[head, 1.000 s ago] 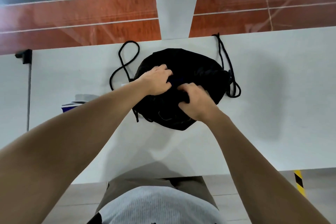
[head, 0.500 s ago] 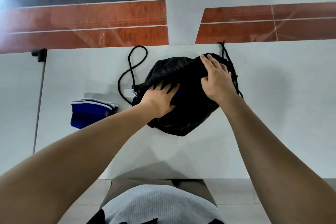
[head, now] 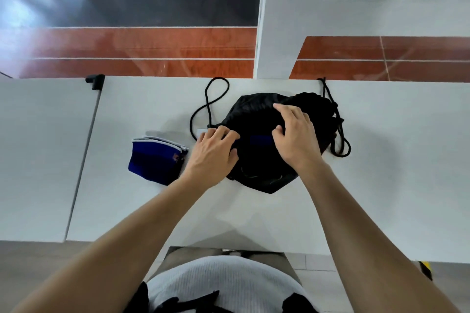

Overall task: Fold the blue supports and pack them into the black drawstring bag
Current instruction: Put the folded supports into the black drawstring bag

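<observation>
The black drawstring bag [head: 256,114] lies bunched on the white table [head: 394,160]. A strip of blue support [head: 260,140] shows inside its opening between my hands. My left hand [head: 215,152] grips the bag's left edge. My right hand [head: 296,134] holds the upper fabric with bent fingers. A folded blue support with white trim [head: 155,160] lies on the table to the left of the bag, untouched.
The bag's black cords loop at the back left [head: 208,107] and at the right [head: 339,134]. A seam [head: 84,150] divides this table from a left one, with a black clamp [head: 94,81] at the far edge. Beyond lies red flooring.
My right hand came down from the bag's far right edge to its middle. My left hand shifted slightly left on the bag's edge. The view tilted up.
</observation>
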